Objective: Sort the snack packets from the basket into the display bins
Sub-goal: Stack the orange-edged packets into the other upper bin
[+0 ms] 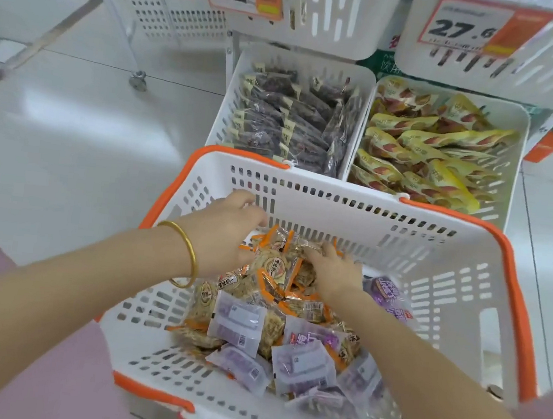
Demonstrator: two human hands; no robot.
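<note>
The snack packets are heaped in the white, orange-rimmed basket (464, 299) at lower centre: orange-edged packets (275, 267) at the far side, pale purple packets (238, 322) nearer. The left hand (227, 234) curls its fingers round orange ones. The right hand (333, 271) lies among them, and whether its fingers grip any cannot be told. Above, the left bin (224, 110) holds dark packets (285, 120) and the right bin (521, 134) yellow packets (431, 140).
</note>
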